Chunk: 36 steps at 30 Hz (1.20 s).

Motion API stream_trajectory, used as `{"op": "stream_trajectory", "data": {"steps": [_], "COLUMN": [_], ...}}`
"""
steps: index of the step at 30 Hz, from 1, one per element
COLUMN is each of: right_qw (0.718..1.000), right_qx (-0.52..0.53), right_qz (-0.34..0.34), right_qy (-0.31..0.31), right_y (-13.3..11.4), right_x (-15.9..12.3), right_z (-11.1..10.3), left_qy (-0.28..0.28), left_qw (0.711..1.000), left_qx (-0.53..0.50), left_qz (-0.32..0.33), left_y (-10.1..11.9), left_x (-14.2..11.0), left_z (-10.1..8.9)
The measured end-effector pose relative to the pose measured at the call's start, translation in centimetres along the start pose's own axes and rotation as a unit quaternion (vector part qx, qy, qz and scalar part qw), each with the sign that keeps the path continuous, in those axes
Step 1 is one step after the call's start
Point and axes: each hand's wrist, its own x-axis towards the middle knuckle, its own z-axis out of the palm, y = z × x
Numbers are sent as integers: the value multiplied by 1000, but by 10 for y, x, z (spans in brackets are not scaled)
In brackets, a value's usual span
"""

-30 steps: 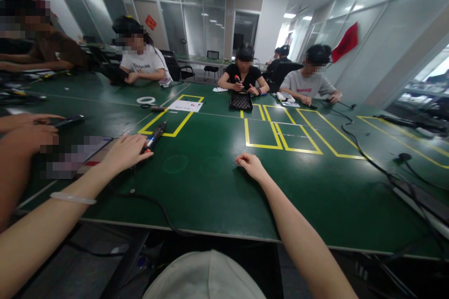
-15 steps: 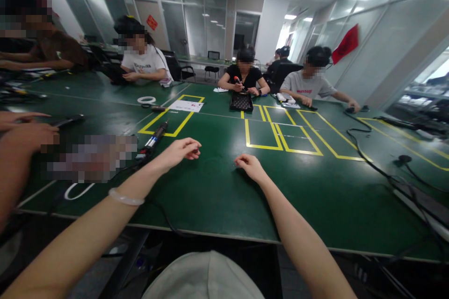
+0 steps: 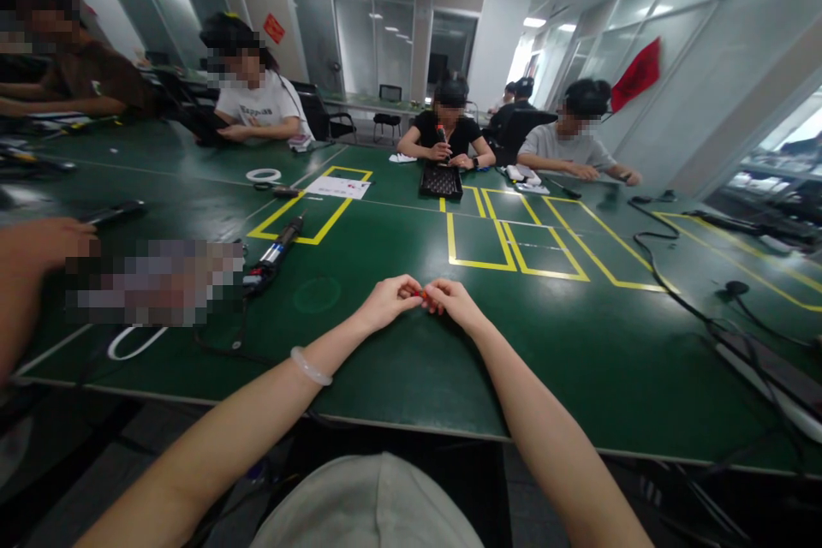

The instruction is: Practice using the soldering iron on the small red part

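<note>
My left hand (image 3: 391, 300) and my right hand (image 3: 451, 300) meet fingertip to fingertip above the near middle of the green table (image 3: 411, 372). Both are pinched closed. A speck of red-orange shows where the fingertips come together. Whether it is a small part or fingernails I cannot make out, as the fingers cover most of it. Left of my hands an electric screwdriver (image 3: 276, 253) with a cord lies on the table, apart from them, its tip pointing away from me.
Yellow tape outlines (image 3: 481, 264) mark the tabletop. A white sheet (image 3: 337, 187) and a white ring (image 3: 263, 175) lie farther off. At my left is a co-worker's hand (image 3: 48, 250). Black cables (image 3: 693, 308) run along the right. A co-worker opposite has a black tray (image 3: 440, 181).
My left hand has left the screwdriver's handle and come right to meet my right hand. The screwdriver stays on the table. My right hand has kept nearly the same place.
</note>
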Motion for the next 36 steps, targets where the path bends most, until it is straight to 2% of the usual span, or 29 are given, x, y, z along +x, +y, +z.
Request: {"op": "stream_trajectory", "data": {"steps": [9,15,24,31,36], "right_qw": [1000,1000,996,996,995], "right_qx": [11,15,39,-28,-36], "right_qz": [-10,-24,-78,-83,-91], "right_qy": [-8,10,11,17,23], "right_y": [-1,-1,6,2,-1], "right_x": [-1,0,3,1,0], "right_z": [1,-1,1,0,0], "left_qy": [40,38,34,28,19], "left_qw": [996,999,999,999,993], "left_qx": [77,15,-23,-39,-111], "left_qz": [22,9,5,-2,-41], "left_y": [2,4,0,-5,-7], "left_x": [-4,-4,-2,-1,0], "left_z": [0,-1,-4,-6,-5]}}
